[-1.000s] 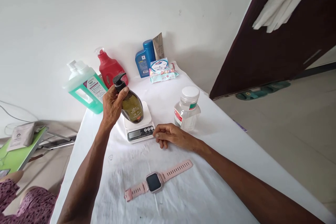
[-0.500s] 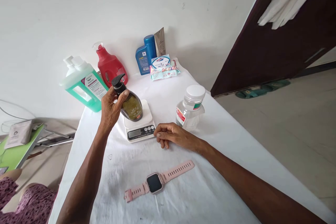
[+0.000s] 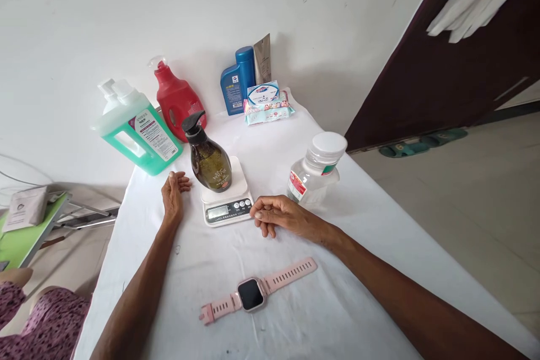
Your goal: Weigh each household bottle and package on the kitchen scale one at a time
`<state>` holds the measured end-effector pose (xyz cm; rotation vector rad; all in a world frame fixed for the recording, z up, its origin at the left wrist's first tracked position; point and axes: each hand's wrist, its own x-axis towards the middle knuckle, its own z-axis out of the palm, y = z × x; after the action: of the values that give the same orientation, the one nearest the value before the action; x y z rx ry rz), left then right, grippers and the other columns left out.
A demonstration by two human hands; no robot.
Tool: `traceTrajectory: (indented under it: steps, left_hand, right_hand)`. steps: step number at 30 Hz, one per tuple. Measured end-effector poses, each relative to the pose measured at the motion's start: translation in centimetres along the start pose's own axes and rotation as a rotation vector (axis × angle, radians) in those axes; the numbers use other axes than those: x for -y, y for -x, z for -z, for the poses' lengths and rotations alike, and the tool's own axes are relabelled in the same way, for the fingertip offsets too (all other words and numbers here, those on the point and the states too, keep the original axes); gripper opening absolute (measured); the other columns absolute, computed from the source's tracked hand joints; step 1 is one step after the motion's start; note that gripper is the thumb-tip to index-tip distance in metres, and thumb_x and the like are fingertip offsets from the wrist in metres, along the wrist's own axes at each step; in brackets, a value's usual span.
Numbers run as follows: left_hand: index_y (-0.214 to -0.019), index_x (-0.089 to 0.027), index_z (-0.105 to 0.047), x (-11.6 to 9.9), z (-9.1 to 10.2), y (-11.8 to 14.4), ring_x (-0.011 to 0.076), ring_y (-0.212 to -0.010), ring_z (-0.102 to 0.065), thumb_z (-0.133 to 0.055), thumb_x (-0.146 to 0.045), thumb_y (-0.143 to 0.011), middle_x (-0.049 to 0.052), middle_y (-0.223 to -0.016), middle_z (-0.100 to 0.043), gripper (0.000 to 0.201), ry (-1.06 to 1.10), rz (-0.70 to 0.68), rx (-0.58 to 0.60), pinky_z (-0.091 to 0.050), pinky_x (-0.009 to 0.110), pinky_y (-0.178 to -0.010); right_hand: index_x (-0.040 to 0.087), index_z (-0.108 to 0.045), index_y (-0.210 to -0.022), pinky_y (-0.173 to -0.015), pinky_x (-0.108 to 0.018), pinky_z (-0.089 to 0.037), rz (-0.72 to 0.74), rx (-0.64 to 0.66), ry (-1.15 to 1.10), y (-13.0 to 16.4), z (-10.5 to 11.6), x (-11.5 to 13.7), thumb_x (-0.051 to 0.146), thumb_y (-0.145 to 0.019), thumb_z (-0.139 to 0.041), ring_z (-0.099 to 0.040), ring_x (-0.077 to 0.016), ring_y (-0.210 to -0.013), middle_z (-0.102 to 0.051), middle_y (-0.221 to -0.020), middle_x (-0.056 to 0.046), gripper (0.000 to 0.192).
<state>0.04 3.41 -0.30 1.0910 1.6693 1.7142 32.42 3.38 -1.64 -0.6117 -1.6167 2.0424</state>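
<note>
An olive-brown pump bottle (image 3: 211, 164) with a black pump head stands on the white kitchen scale (image 3: 242, 180), nothing holding it. Left of the scale, my left hand (image 3: 172, 194) rests with loosely bent fingers, apart from the bottle and empty. My right hand (image 3: 280, 216) lies by the front right corner of the scale, its fingers half curled, apart and holding nothing; whether a fingertip touches the scale I cannot tell. A pink-strapped smartwatch (image 3: 250, 294) lies face up in front of both hands. Beyond my right hand stands a clear plastic jar (image 3: 314, 177) with a white lid.
Behind are a green liquid jug (image 3: 158, 140), a red bottle (image 3: 177, 95), a blue bottle (image 3: 232, 87), a grey tube (image 3: 262, 59) and stacked wipes packs (image 3: 270, 112). A white cloth (image 3: 304, 315) covers the table. Someone's patterned clothing (image 3: 50, 320) shows lower left.
My left hand has let go of the pump bottle and dropped down to the left of the scale. The bottle stays on the scale. My right hand keeps its place.
</note>
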Motion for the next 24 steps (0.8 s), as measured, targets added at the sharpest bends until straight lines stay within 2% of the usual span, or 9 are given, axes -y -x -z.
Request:
traceTrajectory:
  steps: [4,10,24]
  left_hand:
    - [-0.097,-0.013,-0.068,1.38,0.44,0.13,0.0144,-0.065,-0.066,-0.054,-0.079,-0.090,0.006,-0.078,-0.067,0.067,-0.006,0.012,0.009,-0.052,0.028,-0.062]
    - [-0.097,-0.013,-0.069,1.42,0.53,0.07,0.0143,-0.067,-0.065,-0.050,-0.075,-0.095,0.006,-0.080,-0.068,0.065,-0.087,-0.009,0.051,-0.052,0.028,-0.065]
    - [-0.093,-0.016,-0.068,0.78,0.42,0.38,0.0149,-0.068,-0.063,-0.054,-0.069,-0.096,0.005,-0.079,-0.069,0.054,-0.214,-0.075,0.100,-0.050,0.029,-0.068]
  right_hand:
    - [0.015,-0.067,-0.100,-0.058,-0.025,-0.051,-0.020,-0.012,-0.001,-0.08,-0.07,-0.08,0.057,-0.093,-0.073,-0.069,-0.0129,-0.068,-0.069,-0.086,-0.003,0.043]
    - [0.016,-0.067,-0.100,-0.056,-0.025,-0.051,-0.025,-0.024,-0.004,-0.22,-0.04,-0.55,0.057,-0.092,-0.074,-0.069,-0.0131,-0.067,-0.070,-0.086,-0.003,0.043]
    - [0.015,-0.067,-0.102,-0.057,-0.025,-0.051,-0.019,-0.013,-0.005,-0.20,0.20,-0.85,0.057,-0.093,-0.073,-0.069,-0.0133,-0.069,-0.070,-0.087,-0.004,0.043]
